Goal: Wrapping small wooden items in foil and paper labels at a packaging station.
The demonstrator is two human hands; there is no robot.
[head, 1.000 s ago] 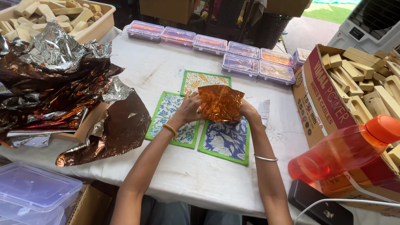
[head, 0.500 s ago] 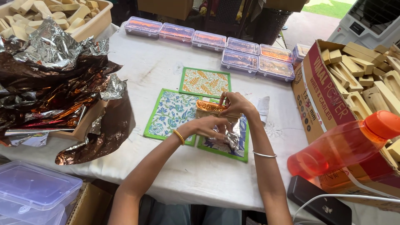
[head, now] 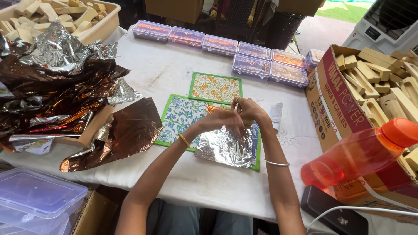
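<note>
Foil sheet: silver side up, flat, long axis across the table's near edge.
Left hand: fingers pinched its far edge.
Right hand: likewise pinched.

I see my left hand and right hand meeting over the silver foil sheet, which lies across the blue patterned mat. A yellow leaf mat sits just beyond.

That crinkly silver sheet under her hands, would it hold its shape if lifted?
Probably not: the foil sheet looks thin and creased, so it would likely flop and crumple. It seems very light, since the foil pile stands loosely. Both hands, left hand and right hand, pinch its top edge.
</note>
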